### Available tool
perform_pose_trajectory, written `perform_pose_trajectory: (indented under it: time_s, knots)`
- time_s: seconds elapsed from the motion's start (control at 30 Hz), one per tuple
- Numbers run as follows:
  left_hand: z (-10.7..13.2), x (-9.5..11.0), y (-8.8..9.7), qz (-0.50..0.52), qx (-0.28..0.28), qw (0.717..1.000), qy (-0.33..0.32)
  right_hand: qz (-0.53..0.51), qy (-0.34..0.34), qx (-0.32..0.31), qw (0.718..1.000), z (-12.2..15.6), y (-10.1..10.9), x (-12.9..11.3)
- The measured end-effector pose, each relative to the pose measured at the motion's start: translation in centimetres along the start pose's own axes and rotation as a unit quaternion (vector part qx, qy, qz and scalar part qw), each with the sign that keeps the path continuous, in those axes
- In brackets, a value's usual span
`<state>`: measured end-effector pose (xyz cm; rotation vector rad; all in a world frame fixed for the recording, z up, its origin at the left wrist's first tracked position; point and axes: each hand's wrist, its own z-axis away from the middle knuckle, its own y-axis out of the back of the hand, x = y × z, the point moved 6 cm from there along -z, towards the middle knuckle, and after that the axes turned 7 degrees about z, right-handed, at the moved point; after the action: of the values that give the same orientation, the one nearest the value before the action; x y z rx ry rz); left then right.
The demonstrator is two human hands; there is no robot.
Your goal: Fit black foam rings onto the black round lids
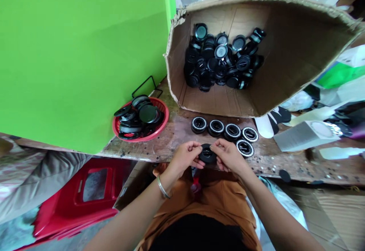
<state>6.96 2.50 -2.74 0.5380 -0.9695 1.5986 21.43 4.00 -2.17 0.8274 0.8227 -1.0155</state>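
Observation:
Between my fingers, at the table's front edge, is a black round disc [207, 153] with a small bar-like mark across its middle. My left hand [186, 155] pinches its left rim, and my right hand [228, 155] grips the right rim. Just behind the hands, on the wooden table [179, 129], several round black pieces [216, 127] with silvery speckled rings stand grouped. One ringed piece [244, 148] lies close beside my right hand. The underside of the held disc is hidden.
A large open cardboard box [216, 110] at the back holds many round black pieces [221, 63]. Left stands a red basket [164, 123] of similar parts, beside a green panel [85, 53]. Red stools [68, 198] and a person's grey-clad leg [42, 175] are at lower left.

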Motion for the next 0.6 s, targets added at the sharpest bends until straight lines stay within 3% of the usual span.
perform_pose_trajectory:
  time_s: [0.17, 0.37, 0.6]
  knots:
    - [-0.4, 0.4, -0.5, -0.032, -0.008, 0.999, 0.0, 0.005, 0.022, -0.002, 1.0, -1.0, -0.2, -0.2]
    - [1.4, -0.1, -0.4, -0.017, -0.013, 0.999, -0.026, -0.114, 0.013, -0.136, 0.984, 1.5, -0.2, 0.4]
    - [1.1, -0.6, -0.9, -0.031, 0.002, 0.998, -0.051, -0.131, 0.017, -0.103, 0.986, 1.3, -0.6, 1.2]
